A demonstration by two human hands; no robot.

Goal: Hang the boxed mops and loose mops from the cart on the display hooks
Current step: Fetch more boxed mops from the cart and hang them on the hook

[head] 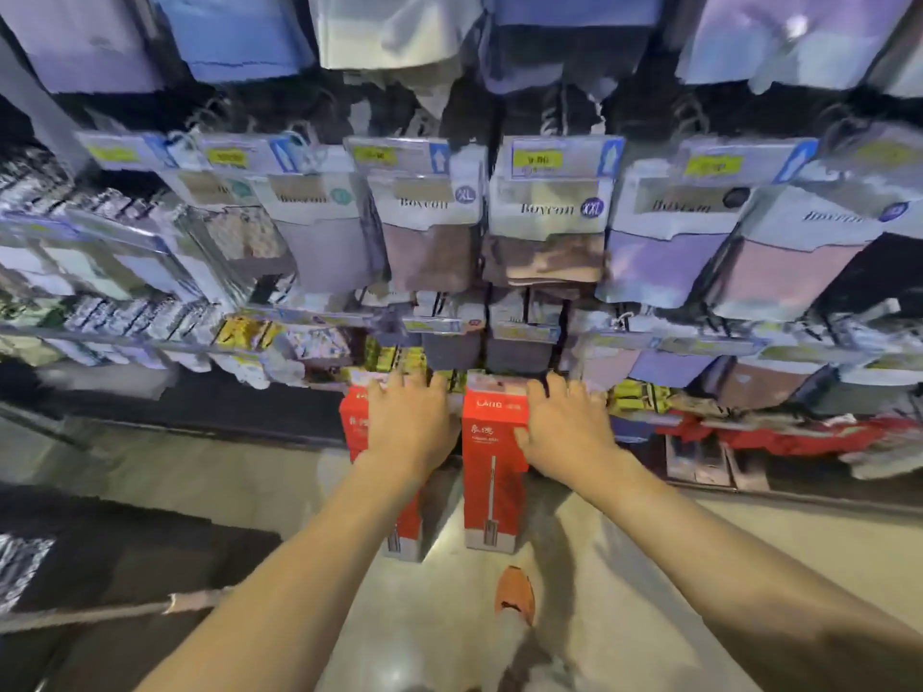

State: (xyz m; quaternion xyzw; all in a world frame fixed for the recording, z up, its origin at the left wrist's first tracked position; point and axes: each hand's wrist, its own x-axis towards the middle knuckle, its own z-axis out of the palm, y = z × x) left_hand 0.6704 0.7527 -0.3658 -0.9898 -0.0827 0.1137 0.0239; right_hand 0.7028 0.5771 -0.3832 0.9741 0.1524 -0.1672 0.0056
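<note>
Nearest the wearer, below and behind both hands, an orange shoe (pixel 516 589) stands on the pale floor (pixel 624 566). Ahead of it two red cartons hang or are held upright, side by side and apart, their lower ends clear above the floor. The left boxed mop (pixel 352 424) lies under the left hand (pixel 407 417), which rests flat across its head with fingers extended; no grip is evident. The right boxed mop (pixel 494 472) sits just inside the right hand (pixel 564 422), whose thumb bears on the carton's front edge while the fingers reach past its top. Whether that hand pinches the carton cannot be determined. The hooks are hidden behind the hands, so seating is unconfirmed. Assessment: the cartons are long, stiff cardboard, probably light for their length and inclined to swing. The sound hold is near the head, beside the hang tab, with thumb in front and fingers behind; the faces look smooth and may slip. Beyond the fingertips sit yellow packs (pixel 394 357). Above the hands hang rows of bagged garments, among them an XL pack (pixel 427 232) and an XXL pack (pixel 547 227), beneath yellow price tags (pixel 537 159).
</note>
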